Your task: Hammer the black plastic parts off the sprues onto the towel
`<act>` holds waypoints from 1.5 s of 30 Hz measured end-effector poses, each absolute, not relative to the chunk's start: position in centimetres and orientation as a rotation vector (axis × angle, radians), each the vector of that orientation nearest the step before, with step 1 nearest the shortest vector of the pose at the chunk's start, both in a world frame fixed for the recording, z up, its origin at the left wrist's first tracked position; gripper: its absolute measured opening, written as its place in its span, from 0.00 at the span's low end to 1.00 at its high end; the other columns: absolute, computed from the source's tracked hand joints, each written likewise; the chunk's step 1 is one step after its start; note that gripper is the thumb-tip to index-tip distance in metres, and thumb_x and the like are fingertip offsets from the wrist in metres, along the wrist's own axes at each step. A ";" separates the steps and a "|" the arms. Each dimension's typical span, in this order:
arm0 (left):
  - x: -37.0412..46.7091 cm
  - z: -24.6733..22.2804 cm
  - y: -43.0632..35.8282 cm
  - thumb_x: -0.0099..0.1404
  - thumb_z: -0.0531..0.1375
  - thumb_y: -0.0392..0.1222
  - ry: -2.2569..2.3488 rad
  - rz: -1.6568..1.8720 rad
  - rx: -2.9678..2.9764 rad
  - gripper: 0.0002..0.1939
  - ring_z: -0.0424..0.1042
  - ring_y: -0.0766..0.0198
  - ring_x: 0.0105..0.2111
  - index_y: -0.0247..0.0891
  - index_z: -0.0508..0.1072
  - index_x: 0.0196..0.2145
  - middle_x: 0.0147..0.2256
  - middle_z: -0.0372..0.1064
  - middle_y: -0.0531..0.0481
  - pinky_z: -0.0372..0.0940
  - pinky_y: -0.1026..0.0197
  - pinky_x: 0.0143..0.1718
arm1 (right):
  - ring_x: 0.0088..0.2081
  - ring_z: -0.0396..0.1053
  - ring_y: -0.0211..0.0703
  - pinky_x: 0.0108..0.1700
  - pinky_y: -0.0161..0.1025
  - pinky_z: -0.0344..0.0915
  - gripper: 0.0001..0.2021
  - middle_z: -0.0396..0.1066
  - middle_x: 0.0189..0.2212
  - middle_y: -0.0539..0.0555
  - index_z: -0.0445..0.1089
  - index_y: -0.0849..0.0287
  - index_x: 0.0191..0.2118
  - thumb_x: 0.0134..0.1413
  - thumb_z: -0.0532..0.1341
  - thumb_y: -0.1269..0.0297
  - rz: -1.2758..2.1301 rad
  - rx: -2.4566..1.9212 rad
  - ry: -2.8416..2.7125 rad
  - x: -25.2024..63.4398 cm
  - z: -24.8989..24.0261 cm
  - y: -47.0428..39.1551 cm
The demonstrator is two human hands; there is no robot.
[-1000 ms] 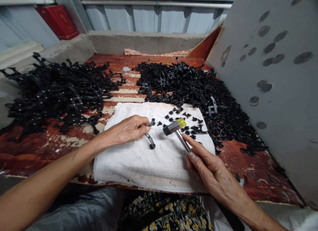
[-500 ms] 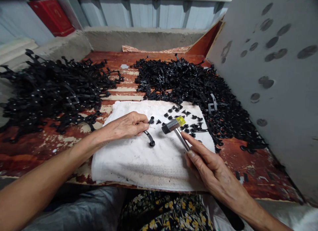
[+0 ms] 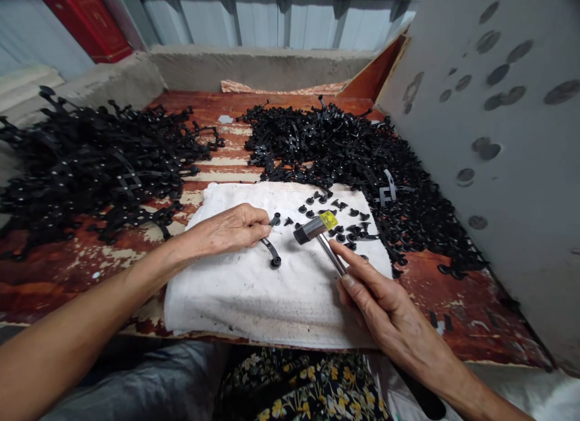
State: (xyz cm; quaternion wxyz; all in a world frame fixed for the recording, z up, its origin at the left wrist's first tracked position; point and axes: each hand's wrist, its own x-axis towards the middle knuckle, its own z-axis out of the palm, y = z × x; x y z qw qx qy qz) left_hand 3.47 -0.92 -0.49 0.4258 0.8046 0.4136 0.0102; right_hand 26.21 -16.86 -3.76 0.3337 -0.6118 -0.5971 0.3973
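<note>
My left hand pinches a black curved bracket over the white cloth. Two arms of the bracket stick out past my fingers, each with a round end; its middle is hidden in my grip. My right hand is closed round the metal shaft of a small mallet, which has one black face and one yellow face. The mallet's head hangs above the cloth, to the right of the bracket and apart from it. Several small black round-headed plugs lie loose on the cloth behind the mallet.
A large heap of black brackets covers the table's left side. Another heap of black parts spreads along the back and right. A grey spotted panel stands on the right. Worn red-brown tabletop shows between the heaps.
The whole view has shifted very slightly. Both hands, the bracket and the mallet keep the same places relative to each other.
</note>
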 end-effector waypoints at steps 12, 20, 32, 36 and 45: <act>2.9 -0.4 0.4 0.52 0.57 0.45 1.053 -0.030 1.736 0.13 0.49 0.71 0.16 0.37 0.64 0.15 0.14 0.53 0.55 0.42 0.63 0.19 | 0.55 0.71 0.50 0.56 0.50 0.68 0.25 0.68 0.60 0.64 0.60 0.65 0.65 0.64 0.49 0.71 0.623 -1.429 -1.938 26.2 -2.7 -14.1; 3.1 -0.8 0.0 0.51 0.58 0.45 1.049 -0.028 1.669 0.13 0.48 0.72 0.15 0.37 0.63 0.15 0.13 0.54 0.55 0.41 0.64 0.18 | 0.35 0.74 0.47 0.41 0.47 0.73 0.30 0.76 0.40 0.61 0.55 0.60 0.69 0.60 0.48 0.77 0.319 -1.380 -2.186 25.4 -2.5 -10.7; 2.6 -1.7 1.0 0.54 0.59 0.44 0.995 -0.026 1.577 0.14 0.50 0.72 0.12 0.37 0.65 0.16 0.12 0.55 0.54 0.42 0.65 0.15 | 0.29 0.67 0.44 0.35 0.40 0.68 0.30 0.71 0.33 0.58 0.54 0.64 0.69 0.60 0.47 0.76 0.244 -1.362 -2.121 25.2 -1.6 -10.7; 2.6 -1.6 1.2 0.53 0.60 0.44 0.991 -0.044 1.537 0.13 0.49 0.73 0.12 0.37 0.65 0.17 0.12 0.56 0.54 0.42 0.66 0.14 | 0.27 0.66 0.45 0.31 0.41 0.67 0.32 0.71 0.31 0.58 0.57 0.63 0.68 0.57 0.47 0.78 0.217 -1.426 -2.257 25.3 -1.8 -10.1; 2.4 -1.8 1.2 0.55 0.60 0.46 0.974 -0.036 1.555 0.14 0.49 0.73 0.12 0.36 0.66 0.18 0.13 0.57 0.55 0.42 0.66 0.15 | 0.25 0.63 0.41 0.30 0.38 0.66 0.31 0.70 0.30 0.56 0.56 0.64 0.68 0.58 0.48 0.78 0.229 -1.389 -2.248 25.1 -1.2 -9.9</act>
